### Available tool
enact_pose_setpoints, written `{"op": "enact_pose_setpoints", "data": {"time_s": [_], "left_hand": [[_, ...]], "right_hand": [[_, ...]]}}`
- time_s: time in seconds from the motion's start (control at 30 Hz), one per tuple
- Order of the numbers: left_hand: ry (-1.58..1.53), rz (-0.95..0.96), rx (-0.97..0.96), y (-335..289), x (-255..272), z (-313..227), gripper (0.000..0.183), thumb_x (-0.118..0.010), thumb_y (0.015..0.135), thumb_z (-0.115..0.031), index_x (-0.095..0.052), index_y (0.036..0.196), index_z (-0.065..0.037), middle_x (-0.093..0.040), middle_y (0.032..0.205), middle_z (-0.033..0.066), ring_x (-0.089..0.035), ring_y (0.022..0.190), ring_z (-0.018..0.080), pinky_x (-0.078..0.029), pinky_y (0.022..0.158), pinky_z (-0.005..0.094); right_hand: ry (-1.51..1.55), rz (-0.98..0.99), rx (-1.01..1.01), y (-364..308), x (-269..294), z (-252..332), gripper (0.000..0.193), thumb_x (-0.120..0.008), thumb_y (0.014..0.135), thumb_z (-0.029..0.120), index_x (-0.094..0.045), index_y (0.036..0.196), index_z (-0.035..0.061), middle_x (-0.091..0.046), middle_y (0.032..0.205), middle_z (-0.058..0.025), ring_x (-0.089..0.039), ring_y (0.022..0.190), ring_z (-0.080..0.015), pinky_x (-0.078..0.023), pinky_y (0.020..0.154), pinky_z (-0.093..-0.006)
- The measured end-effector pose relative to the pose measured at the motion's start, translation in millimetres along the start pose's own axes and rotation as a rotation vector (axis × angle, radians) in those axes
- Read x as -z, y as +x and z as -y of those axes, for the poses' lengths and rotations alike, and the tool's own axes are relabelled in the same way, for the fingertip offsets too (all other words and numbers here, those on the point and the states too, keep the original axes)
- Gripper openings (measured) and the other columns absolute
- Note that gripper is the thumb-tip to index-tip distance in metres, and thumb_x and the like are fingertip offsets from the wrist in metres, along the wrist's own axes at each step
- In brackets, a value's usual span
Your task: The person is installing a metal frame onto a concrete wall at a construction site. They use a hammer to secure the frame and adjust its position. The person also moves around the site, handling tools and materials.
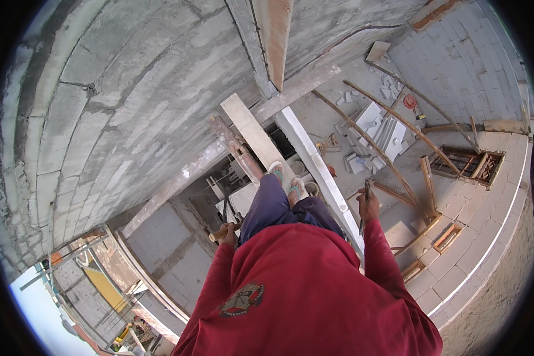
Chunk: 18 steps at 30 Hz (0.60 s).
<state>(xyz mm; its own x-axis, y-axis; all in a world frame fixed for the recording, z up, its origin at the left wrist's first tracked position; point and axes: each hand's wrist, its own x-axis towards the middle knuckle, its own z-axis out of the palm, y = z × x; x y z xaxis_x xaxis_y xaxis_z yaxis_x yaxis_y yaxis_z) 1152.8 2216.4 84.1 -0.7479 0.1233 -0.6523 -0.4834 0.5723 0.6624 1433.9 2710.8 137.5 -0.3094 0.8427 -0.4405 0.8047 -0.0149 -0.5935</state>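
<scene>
My left hand (224,234) is closed around a wooden-handled tool (213,237), beside my left thigh. The handle's pale butt sticks out past my fingers; its working end cannot be made out. On the other side, my right hand (369,204) grips a narrow dark tool (367,188), held upright, with a thin part showing below the fist. Its exact kind is unclear. My feet, in sandals (276,168), stand high up at the near end of a pale wooden plank (249,127).
A grey block wall (130,113) rises on the left. Beams cross ahead, with a white-topped ledge (314,160) to my right. Far below lie white blocks (385,133), leaning wooden poles (391,110) and buckets (310,188). A block wall top (457,261) curves along the right.
</scene>
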Motion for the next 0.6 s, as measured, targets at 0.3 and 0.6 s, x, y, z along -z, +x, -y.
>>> {"op": "enact_pose_setpoints", "data": {"time_s": [0.3,0.6], "left_hand": [[0.299,0.239,-0.118,88.8,29.3,49.9,0.033,-0.062,0.100,-0.042,-0.064,0.113,-0.011,-0.066,0.088,0.0039,-0.056,0.074,0.0144,-0.048,0.068,0.0338],[-0.188,0.058,-0.118,152.6,38.9,-62.4,0.021,-0.054,0.108,-0.029,-0.052,0.119,-0.012,-0.066,0.110,0.0105,-0.067,0.093,0.0220,-0.059,0.081,0.0398]], "right_hand": [[0.025,-0.026,0.068,22.1,-29.6,33.9,0.030,-0.053,0.095,0.020,-0.071,0.113,0.0042,-0.075,0.086,-0.0121,-0.071,0.077,-0.0231,-0.055,0.077,-0.0358],[0.054,0.003,0.129,30.5,-44.3,73.7,0.029,-0.052,0.099,0.021,-0.070,0.115,0.0044,-0.073,0.084,-0.0093,-0.067,0.070,-0.0162,-0.054,0.067,-0.0323]]}}
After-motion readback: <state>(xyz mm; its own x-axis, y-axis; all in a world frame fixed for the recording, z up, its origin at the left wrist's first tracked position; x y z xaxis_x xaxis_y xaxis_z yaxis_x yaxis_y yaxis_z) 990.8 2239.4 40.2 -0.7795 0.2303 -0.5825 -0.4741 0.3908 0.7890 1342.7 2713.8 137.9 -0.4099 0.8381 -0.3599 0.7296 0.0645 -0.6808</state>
